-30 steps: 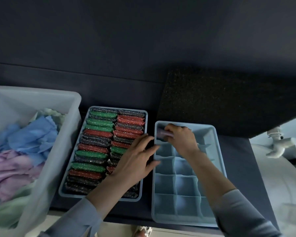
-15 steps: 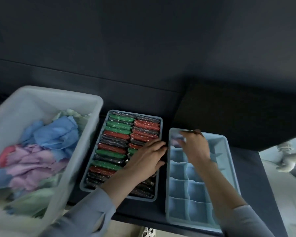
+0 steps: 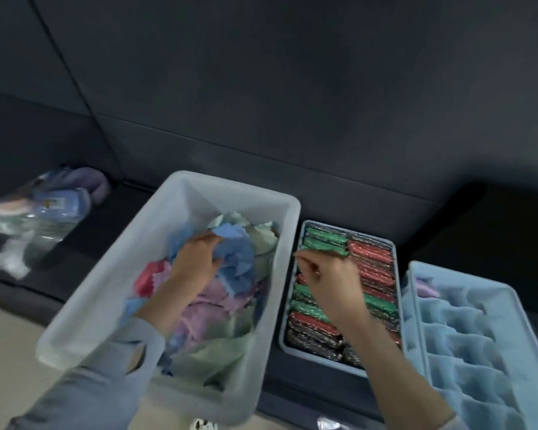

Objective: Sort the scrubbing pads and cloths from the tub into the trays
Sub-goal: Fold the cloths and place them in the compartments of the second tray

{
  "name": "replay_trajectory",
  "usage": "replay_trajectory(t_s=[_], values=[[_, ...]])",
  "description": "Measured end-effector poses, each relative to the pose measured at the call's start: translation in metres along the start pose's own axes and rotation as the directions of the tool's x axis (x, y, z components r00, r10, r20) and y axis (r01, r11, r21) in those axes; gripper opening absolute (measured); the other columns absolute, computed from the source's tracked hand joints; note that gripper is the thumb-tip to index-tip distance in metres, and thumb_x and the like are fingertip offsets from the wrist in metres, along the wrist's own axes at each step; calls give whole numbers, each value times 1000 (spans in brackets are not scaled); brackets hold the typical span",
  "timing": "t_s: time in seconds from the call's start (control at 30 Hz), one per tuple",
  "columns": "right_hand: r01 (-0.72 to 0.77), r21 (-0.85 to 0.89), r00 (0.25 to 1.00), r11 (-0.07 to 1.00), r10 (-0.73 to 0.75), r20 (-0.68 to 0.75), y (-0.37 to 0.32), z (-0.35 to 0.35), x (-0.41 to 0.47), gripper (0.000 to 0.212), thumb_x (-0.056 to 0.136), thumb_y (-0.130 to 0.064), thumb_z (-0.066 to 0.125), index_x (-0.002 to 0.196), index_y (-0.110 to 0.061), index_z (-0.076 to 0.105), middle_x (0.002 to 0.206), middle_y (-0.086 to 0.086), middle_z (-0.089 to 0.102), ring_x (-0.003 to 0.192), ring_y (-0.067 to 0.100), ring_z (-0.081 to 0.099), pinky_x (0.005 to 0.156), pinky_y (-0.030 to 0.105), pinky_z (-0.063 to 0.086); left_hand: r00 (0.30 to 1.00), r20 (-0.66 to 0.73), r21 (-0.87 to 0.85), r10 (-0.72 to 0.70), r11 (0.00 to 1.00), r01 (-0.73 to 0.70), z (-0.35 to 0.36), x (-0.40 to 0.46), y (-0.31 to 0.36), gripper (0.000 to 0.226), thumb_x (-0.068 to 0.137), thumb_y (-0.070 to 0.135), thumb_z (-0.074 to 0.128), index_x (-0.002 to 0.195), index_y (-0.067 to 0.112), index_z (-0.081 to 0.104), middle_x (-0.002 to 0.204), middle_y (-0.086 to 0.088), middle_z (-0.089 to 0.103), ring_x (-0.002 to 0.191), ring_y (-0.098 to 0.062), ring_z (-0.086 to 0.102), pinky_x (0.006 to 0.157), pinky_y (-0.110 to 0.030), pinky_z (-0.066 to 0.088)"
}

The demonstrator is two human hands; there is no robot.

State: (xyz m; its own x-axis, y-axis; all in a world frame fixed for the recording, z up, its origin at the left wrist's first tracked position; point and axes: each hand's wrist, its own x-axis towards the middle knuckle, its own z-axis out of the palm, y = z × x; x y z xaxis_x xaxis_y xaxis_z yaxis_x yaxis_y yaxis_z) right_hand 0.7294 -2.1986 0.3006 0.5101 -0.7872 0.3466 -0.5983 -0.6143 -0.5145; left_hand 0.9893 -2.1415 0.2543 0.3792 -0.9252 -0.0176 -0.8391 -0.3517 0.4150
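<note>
While left hand [image 3: 196,262] fingers grip crumpled blue cloth [image 3: 233,259] | right hand [image 3: 326,274] fingers curled, empty

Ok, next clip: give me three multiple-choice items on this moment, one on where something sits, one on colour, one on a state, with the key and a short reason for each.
1. Where is the left hand?
A. Inside the tub, on the cloths
B. Over the divided tray
C. On the floor

2. What colour is the cloth under the left hand's fingers?
A. Yellow
B. Blue
C. Black

3. How full is the divided tray on the right?
A. Every compartment filled
B. Stacked with scrubbing pads
C. Nearly all compartments bare, with one lilac cloth at the far left corner

Key:
1 A: the hand is inside the tub's walls, fingers in the heap.
2 B: the crumpled cloth at the fingers is blue.
3 C: only the far corner holds a cloth; the scrubbing pads fill the middle tray instead.
</note>
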Motion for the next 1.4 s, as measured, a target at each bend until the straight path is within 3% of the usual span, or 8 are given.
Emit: replay_trajectory(t_s=[0.13,0.27,0.47,0.57,0.7,0.97,1.23,1.4], values=[[79,32,984,996,-83,160,-42,48,10,24,89,-4,63,103,-18,76,94,-4,75,83,11,68,84,23,54,988,127,21,-88,996,86,15,21,-37,44,93,25,60,135,14,53,134,-11,56,118,-31,57,98,-36,44],[47,-21,958,999,-39,283,-57,69,8,25,88,-1,57,99,-13,75,91,3,74,86,18,63,84,30,51,996,59,-40,-65,997,67,10,30,-43,18,93,22,58,104,16,71,105,-10,72,97,-29,65,79,-32,46],[-160,48,976,986,150,160,-68,59,26,40,82,-18,73,121,-23,65,104,-1,70,83,15,66,85,25,53,997,-61,-334,54,940,-72,-43,25,-25,15,91,27,65,88,15,74,84,-4,73,79,-21,65,71,-27,45],[-103,148,989,984,85,123,-81,46,45,53,74,-21,80,124,-24,64,116,-2,61,79,13,66,80,23,55,996,85,-625,41,781,21,-73,13,-1,20,93,24,64,81,10,72,75,-4,68,72,-16,64,71,-31,57],[-123,287,992,950,115,43,-92,24,62,27,79,0,71,102,-13,76,95,-2,71,76,5,65,75,20,50,970,205,-829,133,550,100,-108,-5,19,16,91,24,66,86,10,72,80,0,70,75,-10,67,68,-21,55],[-170,401,985,900,156,66,-91,-21,59,26,86,1,64,98,-17,77,94,-4,74,83,11,69,76,17,51,932,140,-702,335,697,-145,-135,-13,22,46,70,9,85,107,32,70,103,4,71,83,-7,67,84,-25,55],[-115,343,986,932,67,151,-89,-38,52,43,73,-20,85,102,-46,68,89,-7,60,77,10,58,79,21,51,944,-56,-529,326,792,-305,-148,-22,44,20,88,19,69,70,11,69,55,-1,57,53,-4,52,62,-24,43],[-92,237,996,967,89,25,-95,-49,57,16,74,-26,83,71,-31,69,74,-11,56,65,3,49,64,19,38,936,-158,-562,314,751,-347,-161,-26,52,40,91,28,65,60,7,51,55,4,34,55,-8,32,54,-26,26]])
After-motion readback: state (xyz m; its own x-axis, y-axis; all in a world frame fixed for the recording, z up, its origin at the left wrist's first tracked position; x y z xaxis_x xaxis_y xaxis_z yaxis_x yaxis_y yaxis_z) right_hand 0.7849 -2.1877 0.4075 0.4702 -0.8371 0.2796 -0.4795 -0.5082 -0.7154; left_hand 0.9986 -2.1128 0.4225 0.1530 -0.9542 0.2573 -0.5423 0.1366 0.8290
